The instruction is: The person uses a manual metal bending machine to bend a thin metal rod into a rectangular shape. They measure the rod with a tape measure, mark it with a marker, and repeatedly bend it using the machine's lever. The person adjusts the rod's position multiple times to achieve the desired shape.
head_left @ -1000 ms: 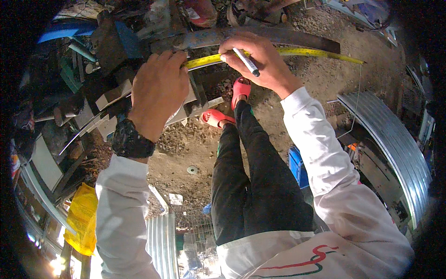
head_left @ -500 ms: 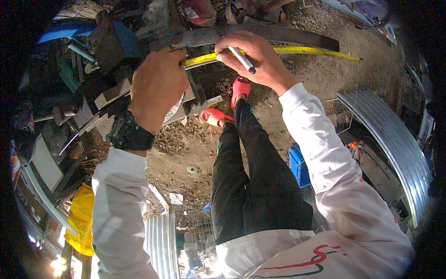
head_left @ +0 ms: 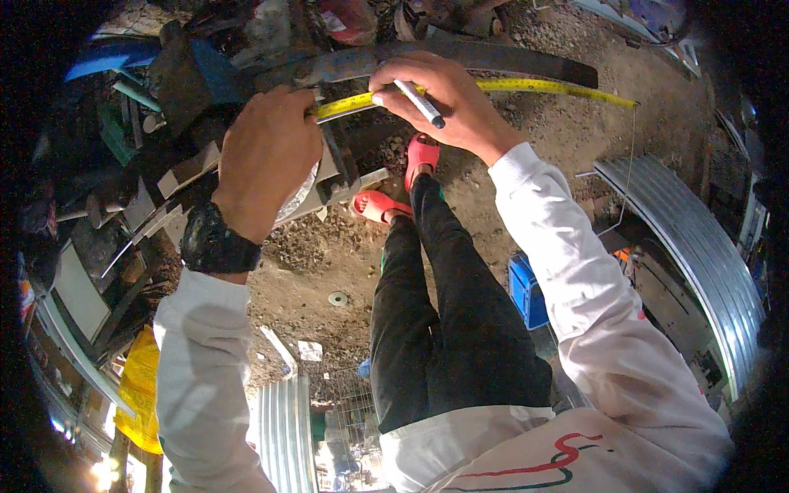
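My left hand (head_left: 267, 160), with a black watch on its wrist, is closed at the near-left end of a yellow tape measure (head_left: 526, 85). The tape's case is not visible. Its blade stretches right, under my right hand, to a free end beside the corner of a thin bent metal rod (head_left: 631, 152). A grey-white marker (head_left: 419, 103) with a dark tip sits in my right hand (head_left: 448, 103), pointing down to the right. My right thumb and fingertips close at the tape's edge. Part of the rod shows just below the blade between the hands.
A dark curved metal bar (head_left: 526, 64) lies behind the tape. Corrugated metal sheets (head_left: 682, 230) lean at right, near a blue crate (head_left: 526, 289). Wood and metal pieces (head_left: 177, 177) crowd the left. My feet in red sandals (head_left: 421, 154) stand on dirt ground beside a small disc (head_left: 338, 298).
Both hands have shifted slightly to the left, the left one a bit more. The marker has moved along with my right hand, and the tape's far end is nearly where it was.
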`<state>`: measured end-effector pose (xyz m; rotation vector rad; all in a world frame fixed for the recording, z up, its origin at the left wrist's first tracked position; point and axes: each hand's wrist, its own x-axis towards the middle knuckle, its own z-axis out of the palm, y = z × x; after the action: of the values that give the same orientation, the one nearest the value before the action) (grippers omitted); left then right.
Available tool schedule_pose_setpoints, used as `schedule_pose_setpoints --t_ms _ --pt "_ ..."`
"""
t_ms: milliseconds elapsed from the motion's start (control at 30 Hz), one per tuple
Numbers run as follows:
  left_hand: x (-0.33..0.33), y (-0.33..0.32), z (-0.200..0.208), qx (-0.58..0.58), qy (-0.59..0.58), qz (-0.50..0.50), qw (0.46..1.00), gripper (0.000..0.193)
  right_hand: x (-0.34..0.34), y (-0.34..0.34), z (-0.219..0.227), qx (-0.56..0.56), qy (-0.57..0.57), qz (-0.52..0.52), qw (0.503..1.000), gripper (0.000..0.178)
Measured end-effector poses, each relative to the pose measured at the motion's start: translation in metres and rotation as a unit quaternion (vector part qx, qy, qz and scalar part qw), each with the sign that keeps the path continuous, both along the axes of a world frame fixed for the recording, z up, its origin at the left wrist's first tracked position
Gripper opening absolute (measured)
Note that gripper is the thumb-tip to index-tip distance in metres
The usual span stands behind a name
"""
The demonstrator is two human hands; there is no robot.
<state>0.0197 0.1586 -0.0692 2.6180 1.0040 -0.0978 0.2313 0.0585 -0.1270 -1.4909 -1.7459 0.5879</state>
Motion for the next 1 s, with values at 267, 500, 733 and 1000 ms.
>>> schedule_pose_setpoints --t_ms 267,500,733,1000 --pt "0.000 -0.001 0.000 0.003 0.021 0.006 1.000 0.027 0.002 0.002 -0.003 0.004 0.024 0.013 1.000 0.015" --pt "0.002 0.000 0.001 -0.023 0.013 0.032 0.999 0.029 0.000 0.003 0.004 0.002 0.013 0.017 1.000 0.019" --pt "-0.002 0.000 -0.001 -0.036 0.005 0.038 0.999 0.027 -0.024 -0.009 0.036 0.028 0.146 -0.097 0.984 0.022" --pt "0.000 0.002 0.002 -0.050 0.023 0.046 0.997 0.029 -0.047 -0.024 0.029 -0.044 0.109 -0.018 0.993 0.020"
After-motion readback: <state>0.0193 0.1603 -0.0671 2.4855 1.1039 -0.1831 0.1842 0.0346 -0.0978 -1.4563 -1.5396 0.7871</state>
